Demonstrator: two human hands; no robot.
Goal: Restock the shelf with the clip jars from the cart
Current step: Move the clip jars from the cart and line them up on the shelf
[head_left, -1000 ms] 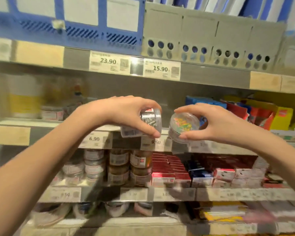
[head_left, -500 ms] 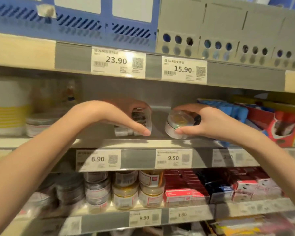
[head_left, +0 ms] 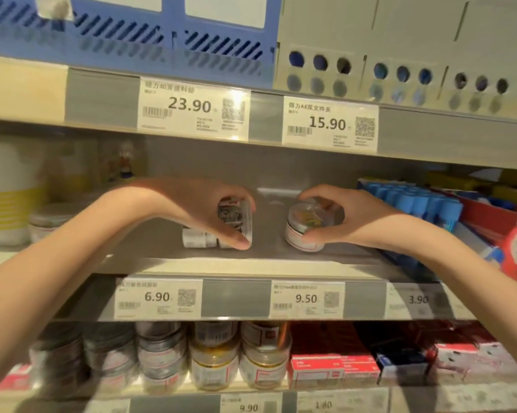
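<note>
My left hand [head_left: 197, 208] grips a small clear jar of silver clips [head_left: 236, 220], tipped on its side with the lid facing right, low over the grey middle shelf [head_left: 251, 260]. A second small jar [head_left: 198, 238] lies under my left palm, partly hidden. My right hand [head_left: 345, 217] holds a clear jar of coloured clips [head_left: 303, 231] from the right side; the jar sits on or just above the shelf, slightly tilted. The two jars are a short gap apart.
Blue tubes in a box [head_left: 421, 204] crowd the shelf right of my right hand. A stack of flat tins [head_left: 47, 222] stands at the left. Stacked clip jars [head_left: 215, 356] and red boxes [head_left: 325, 362] fill the shelf below. Price tags [head_left: 306, 299] line the shelf edges.
Both hands have reached forward and down into the middle shelf with their jars. The camera has moved closer to the shelf.
</note>
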